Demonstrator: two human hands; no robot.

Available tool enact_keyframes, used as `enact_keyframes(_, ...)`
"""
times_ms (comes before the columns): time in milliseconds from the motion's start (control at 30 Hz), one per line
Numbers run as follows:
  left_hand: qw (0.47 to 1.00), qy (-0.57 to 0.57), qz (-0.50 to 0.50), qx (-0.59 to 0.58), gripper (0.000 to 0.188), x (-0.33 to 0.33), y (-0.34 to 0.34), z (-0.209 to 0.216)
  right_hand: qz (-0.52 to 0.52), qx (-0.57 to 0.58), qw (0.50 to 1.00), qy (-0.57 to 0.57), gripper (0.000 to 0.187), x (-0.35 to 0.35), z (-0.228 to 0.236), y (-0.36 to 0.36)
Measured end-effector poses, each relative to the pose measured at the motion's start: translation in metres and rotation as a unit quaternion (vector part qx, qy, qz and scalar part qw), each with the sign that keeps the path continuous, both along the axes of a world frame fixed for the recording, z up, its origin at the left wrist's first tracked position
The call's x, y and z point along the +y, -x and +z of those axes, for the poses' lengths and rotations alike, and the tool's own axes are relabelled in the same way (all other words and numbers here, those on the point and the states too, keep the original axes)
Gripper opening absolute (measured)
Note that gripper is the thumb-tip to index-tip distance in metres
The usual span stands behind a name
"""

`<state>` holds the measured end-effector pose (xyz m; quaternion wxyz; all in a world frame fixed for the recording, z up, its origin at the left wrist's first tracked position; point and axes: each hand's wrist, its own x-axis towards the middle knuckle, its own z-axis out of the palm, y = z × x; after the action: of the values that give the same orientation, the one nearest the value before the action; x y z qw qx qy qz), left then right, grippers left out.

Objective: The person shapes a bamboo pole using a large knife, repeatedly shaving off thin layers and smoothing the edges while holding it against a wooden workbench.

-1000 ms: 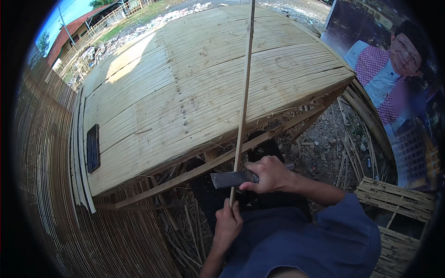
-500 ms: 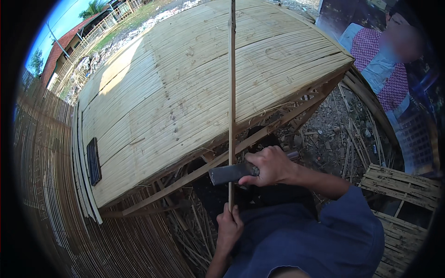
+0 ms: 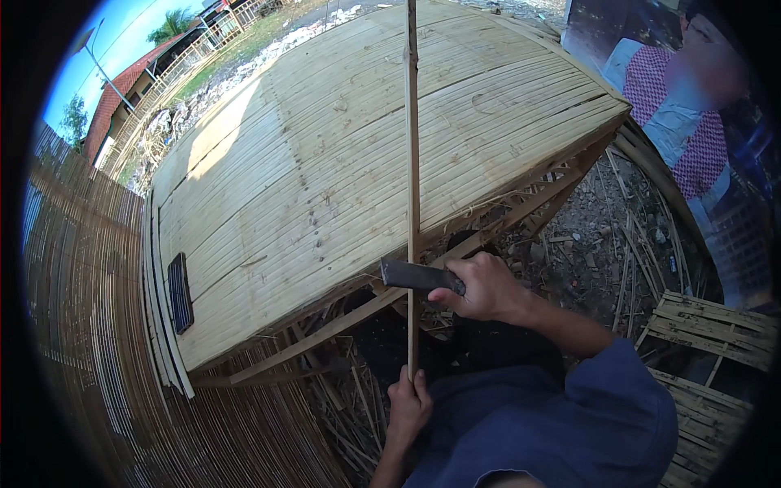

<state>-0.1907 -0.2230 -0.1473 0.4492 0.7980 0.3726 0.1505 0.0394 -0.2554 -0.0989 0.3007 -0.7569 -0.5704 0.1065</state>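
A long thin bamboo strip (image 3: 413,171) runs away from me, its near part crossing over the slatted bamboo platform (image 3: 358,154). My left hand (image 3: 408,404) is closed around the strip's near end, low in front of my body. My right hand (image 3: 488,289) grips a broad dark-bladed knife (image 3: 411,276); its handle is mostly hidden in the fist. The blade lies crosswise over the strip, a little beyond my left hand. Whether its edge bites into the bamboo cannot be made out.
A dark ribbed oblong object (image 3: 181,293) lies on the platform's left end. Woven bamboo screening (image 3: 89,301) stands at left. Bamboo offcuts (image 3: 630,260) litter the ground at right, near a slatted bamboo panel (image 3: 708,325). A large printed sheet picturing a person (image 3: 683,122) hangs at far right.
My right hand and the knife have moved farther up the strip, away from my left hand. The left hand keeps its hold on the near end. The whole view has shifted slightly.
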Motion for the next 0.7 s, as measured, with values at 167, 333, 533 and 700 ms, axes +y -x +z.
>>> enact_keyframes(167,0.999,-0.035,0.012,-0.006,0.013,0.006,0.000,-0.001,0.090,-0.094,0.991,0.034,0.073,-0.002,-0.002,0.014)
enact_keyframes(333,0.998,-0.060,-0.003,-0.006,0.011,0.017,-0.004,0.003,0.086,-0.047,0.995,0.005,0.074,-0.011,-0.022,0.038)
enact_keyframes(533,0.997,-0.081,-0.002,0.004,0.015,0.024,-0.016,0.024,0.079,-0.099,0.992,-0.020,0.074,-0.007,-0.012,0.031)
enact_keyframes(700,0.996,-0.067,-0.006,0.060,0.010,0.020,-0.018,0.024,-0.015,-0.043,0.995,-0.085,0.071,-0.002,-0.018,0.011)
